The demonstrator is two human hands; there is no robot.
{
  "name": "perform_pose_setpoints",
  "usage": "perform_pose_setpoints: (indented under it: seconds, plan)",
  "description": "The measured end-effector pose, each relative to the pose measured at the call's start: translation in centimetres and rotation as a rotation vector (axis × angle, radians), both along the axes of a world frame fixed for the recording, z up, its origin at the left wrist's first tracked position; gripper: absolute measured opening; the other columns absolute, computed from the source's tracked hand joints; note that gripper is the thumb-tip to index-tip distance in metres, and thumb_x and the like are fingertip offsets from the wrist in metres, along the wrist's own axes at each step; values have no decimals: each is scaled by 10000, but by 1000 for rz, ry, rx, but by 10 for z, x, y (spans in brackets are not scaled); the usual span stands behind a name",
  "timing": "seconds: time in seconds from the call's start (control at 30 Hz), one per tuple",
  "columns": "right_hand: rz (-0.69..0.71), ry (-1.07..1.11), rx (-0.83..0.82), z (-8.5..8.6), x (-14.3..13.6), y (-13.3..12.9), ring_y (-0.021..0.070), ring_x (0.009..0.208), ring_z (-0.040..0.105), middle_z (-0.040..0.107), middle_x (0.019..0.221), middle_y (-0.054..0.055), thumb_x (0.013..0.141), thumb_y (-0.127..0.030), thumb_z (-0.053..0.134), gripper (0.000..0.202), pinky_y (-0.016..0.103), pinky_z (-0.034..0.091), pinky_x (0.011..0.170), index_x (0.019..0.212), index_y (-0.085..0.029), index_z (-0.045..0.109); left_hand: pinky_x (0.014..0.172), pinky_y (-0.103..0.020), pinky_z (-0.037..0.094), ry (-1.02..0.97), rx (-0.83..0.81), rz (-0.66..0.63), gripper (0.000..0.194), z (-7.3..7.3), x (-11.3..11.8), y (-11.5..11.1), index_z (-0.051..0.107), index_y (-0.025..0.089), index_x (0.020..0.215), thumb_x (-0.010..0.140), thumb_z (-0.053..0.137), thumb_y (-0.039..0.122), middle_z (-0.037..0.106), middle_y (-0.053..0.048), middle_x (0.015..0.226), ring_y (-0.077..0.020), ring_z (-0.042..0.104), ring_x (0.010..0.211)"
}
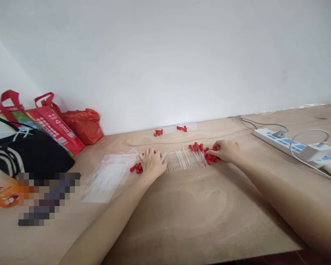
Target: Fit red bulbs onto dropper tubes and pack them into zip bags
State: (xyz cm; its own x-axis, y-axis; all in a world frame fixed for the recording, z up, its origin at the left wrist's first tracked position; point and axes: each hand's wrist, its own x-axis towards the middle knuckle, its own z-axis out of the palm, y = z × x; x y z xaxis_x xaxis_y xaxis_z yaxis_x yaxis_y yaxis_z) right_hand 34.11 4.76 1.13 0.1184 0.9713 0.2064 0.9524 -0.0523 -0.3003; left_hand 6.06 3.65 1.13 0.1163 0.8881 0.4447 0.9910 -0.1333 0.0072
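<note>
A row of thin clear dropper tubes (183, 159) lies side by side on the wooden table. At its left end is my left hand (153, 164), with curled fingers and a slanted clear tube showing between thumb and forefinger. Some red rubber bulbs (136, 168) lie just left of that hand, partly hidden by it. My right hand (226, 150) reaches in from the right, thumb and fingers closed on a red rubber bulb at the edge of a pile of red bulbs (211, 159). More red bulbs (195, 147) rest along the row's upper right end.
Clear zip bags (107, 176) lie flat at left. Near the wall are a filled clear bag (169, 130) and small red bulb clusters (181, 128). Shopping bags (57, 125) and a black bag (30, 151) stand far left. A corded power strip (289, 143) lies right.
</note>
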Motion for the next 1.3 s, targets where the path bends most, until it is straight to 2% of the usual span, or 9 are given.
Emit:
perform_pose_setpoints:
  seconds: [0.2, 0.33, 0.5, 0.7, 0.87, 0.97, 1.13, 1.23, 1.3]
  plan:
    - [40, -13, 17, 0, -6, -4, 208, 728, 552, 637, 682, 38, 665, -467, 510, 287, 363, 295, 734, 638, -214, 642, 833, -457, 234, 98, -103, 86, 244, 4, 6, 15, 644, 171, 704, 692, 476, 347, 543, -129, 926, -293, 397, 972]
    - [25, -4, 22, 0, -10, -4, 204, 701, 550, 633, 666, 38, 708, -422, 463, 293, 386, 287, 753, 609, -210, 640, 827, -448, 244, 157, -162, 107, 297, 8, 9, 16, 669, 137, 747, 719, 430, 311, 550, -156, 946, -303, 392, 983]
    - [-24, 33, 31, 1, -10, -4, 213, 703, 554, 636, 677, 45, 701, -425, 459, 294, 400, 285, 764, 648, -214, 657, 798, -430, 266, 171, -193, 112, 321, 11, 10, 13, 678, 136, 762, 757, 392, 282, 558, -159, 945, -300, 406, 964]
    - [-47, 82, 29, 1, -10, -5, 216, 699, 560, 636, 648, 35, 687, -424, 464, 283, 397, 290, 765, 628, -222, 654, 828, -441, 239, 163, -186, 145, 433, 11, 14, 14, 669, 126, 874, 788, 351, 407, 552, -177, 1000, -312, 399, 988]
    - [-68, 90, 96, 1, -13, -8, 216, 719, 559, 641, 728, 36, 691, -425, 465, 278, 398, 293, 769, 652, -228, 657, 815, -441, 240, 166, -232, 199, 534, 10, 21, 16, 684, 127, 818, 729, 366, 547, 579, -185, 974, -331, 425, 959]
    - [-56, 97, 142, 2, -15, -10, 218, 746, 555, 635, 774, 42, 699, -424, 464, 281, 395, 293, 776, 665, -224, 658, 796, -428, 254, 164, -254, 191, 507, 10, 24, 17, 678, 136, 804, 696, 408, 550, 611, -170, 913, -326, 459, 931]
    - [-34, 168, 213, 3, -17, -14, 215, 766, 560, 637, 771, 42, 707, -412, 470, 271, 386, 296, 788, 646, -213, 644, 764, -416, 268, 147, -245, 152, 344, 9, 27, 15, 675, 141, 746, 719, 432, 384, 630, -158, 850, -305, 499, 889]
    - [-18, 283, 234, 2, -21, -15, 195, 724, 575, 646, 716, 27, 718, -408, 471, 256, 368, 324, 781, 681, -211, 630, 754, -416, 273, 137, -251, 139, 293, 8, 29, 14, 673, 140, 744, 709, 445, 320, 633, -159, 846, -307, 501, 887]
    - [14, 403, 245, -1, -25, -16, 173, 669, 581, 642, 679, 22, 733, -403, 464, 253, 327, 371, 723, 727, -202, 616, 748, -418, 274, 132, -256, 129, 289, 8, 30, 15, 672, 135, 746, 710, 451, 318, 632, -162, 841, -316, 497, 891]
